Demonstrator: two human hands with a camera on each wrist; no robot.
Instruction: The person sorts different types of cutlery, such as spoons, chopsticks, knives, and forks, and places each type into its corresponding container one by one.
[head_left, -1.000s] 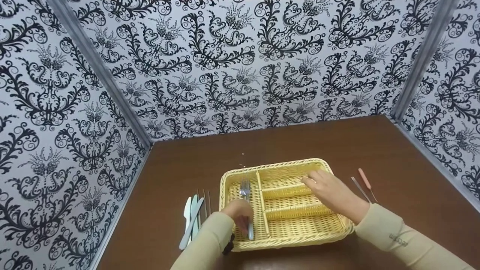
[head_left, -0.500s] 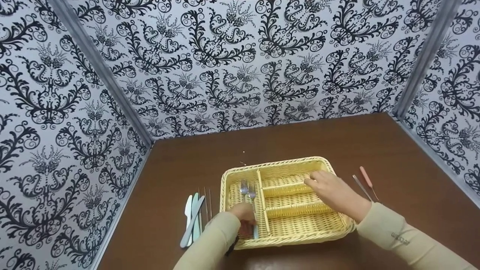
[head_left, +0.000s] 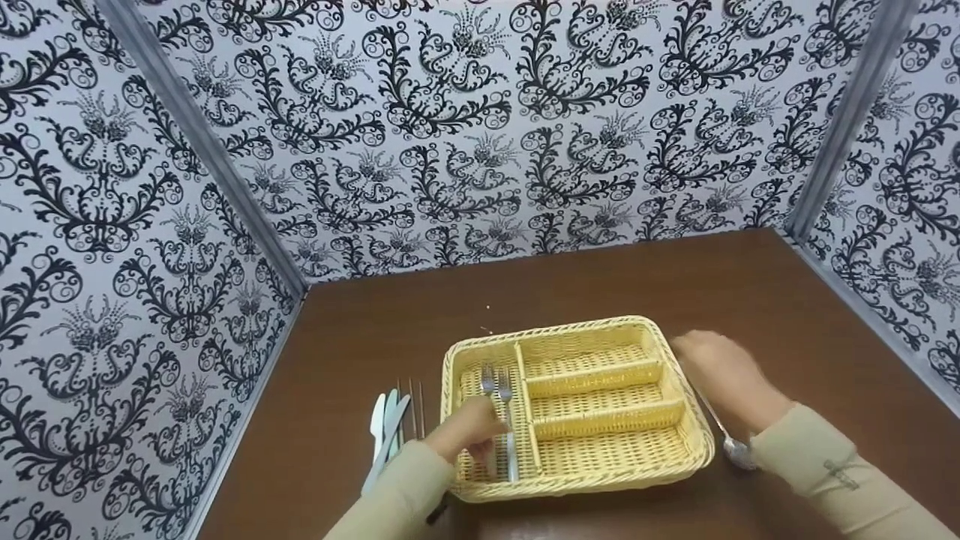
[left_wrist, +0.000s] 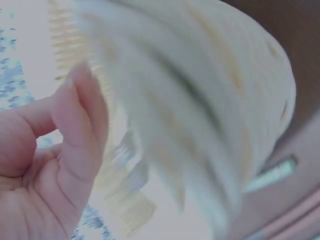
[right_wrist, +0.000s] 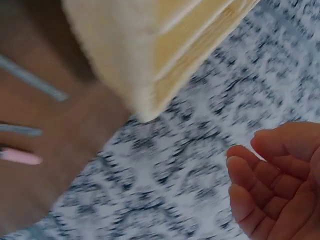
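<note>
Forks [head_left: 505, 388] seem placed; my left hand [head_left: 472, 429], right hand [head_left: 724, 375] half-curled, empty — next likely: pinch the spoon [head_left: 739, 453] beside the basket [head_left: 592, 482].

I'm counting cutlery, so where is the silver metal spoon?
In the head view, the silver metal spoon lies on the brown table, just right of the yellow wicker basket, beside the beige right sleeve.

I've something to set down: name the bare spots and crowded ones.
Bare: the table between the basket and patterned back wall, bar white specks; also the three right-hand compartments. Crowded: left of the basket, with knives and thin rods; right, with spoon and right hand; the left compartment, with forks and left hand.
</note>
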